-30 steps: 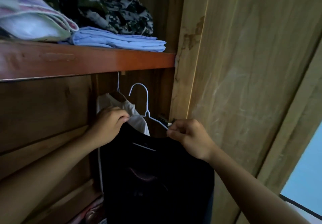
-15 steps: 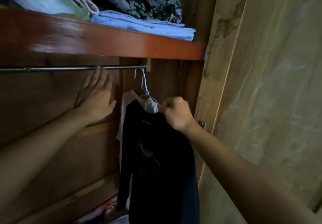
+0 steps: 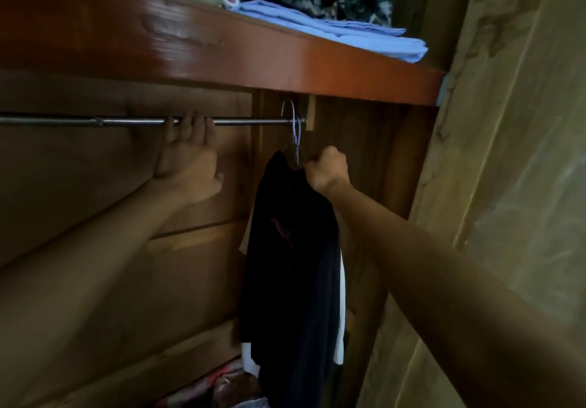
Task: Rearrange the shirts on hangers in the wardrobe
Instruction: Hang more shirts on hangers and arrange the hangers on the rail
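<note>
Right grip [image 3: 328, 166] is closed on a black shirt's [image 3: 291, 249] pale wire hanger [image 3: 296, 131], hooked on the steel rail [image 3: 247, 120] above; left grip [image 3: 187, 160] is curled over the rail. Release is judged next.

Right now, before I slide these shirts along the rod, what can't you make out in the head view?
- White shirt: mostly hidden behind the black shirt; only edges show.
- Hanger hooks: thin and overlapping, so I can't count them.
- Right hand: curled at the hanger neck; the exact grip is hidden by its own fingers.
- Rod: cut off by the left edge.
- Wardrobe floor pile: dark, blurred.
</note>
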Demonstrator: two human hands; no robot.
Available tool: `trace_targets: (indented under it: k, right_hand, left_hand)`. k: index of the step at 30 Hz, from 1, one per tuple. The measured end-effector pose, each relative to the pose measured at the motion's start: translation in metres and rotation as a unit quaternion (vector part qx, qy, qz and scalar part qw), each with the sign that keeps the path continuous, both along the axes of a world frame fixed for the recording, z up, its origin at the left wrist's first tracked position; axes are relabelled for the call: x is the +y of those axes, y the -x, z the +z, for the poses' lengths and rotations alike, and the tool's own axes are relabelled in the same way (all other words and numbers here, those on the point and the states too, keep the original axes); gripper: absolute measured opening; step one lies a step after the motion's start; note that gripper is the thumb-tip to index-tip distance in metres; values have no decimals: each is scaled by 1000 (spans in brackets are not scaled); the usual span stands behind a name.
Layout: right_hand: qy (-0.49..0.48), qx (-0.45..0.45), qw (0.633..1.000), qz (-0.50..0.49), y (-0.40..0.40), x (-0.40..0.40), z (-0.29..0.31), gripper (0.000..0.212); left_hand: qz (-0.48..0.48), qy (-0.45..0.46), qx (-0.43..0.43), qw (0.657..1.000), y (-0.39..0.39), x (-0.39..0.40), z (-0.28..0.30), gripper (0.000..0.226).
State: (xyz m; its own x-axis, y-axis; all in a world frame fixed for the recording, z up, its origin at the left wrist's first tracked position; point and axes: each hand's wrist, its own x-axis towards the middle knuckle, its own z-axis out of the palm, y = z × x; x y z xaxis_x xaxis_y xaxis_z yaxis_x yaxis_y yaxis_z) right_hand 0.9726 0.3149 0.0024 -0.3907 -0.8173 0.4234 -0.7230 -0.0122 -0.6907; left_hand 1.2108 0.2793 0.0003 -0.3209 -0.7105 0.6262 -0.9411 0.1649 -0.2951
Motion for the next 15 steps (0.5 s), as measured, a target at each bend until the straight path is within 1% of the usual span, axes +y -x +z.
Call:
trace_targets:
  k: [2, 5, 7, 11, 15]
  right_hand:
    - [-9, -3, 1000, 11, -5, -10, -5, 22]
    - [-8, 9, 1000, 8, -11, -19, -14, 13]
    - [-12, 12, 1000, 3, -11, -23, -20, 12]
    - [-27, -1, 1000, -15, -5, -25, -32, 23]
    - [-59, 8, 998, -18, 2, -25, -40, 28]
  left_hand:
    - [7, 11, 1, 1000, 3, 2, 1, 96]
    - [9, 14, 11, 1000, 6, 3, 1, 92]
    - [15, 14, -2, 1000, 6, 2, 0, 97]
    - [22, 14, -22, 999, 5, 1, -1, 104]
    - [20, 21, -20, 999, 6, 0, -3, 101]
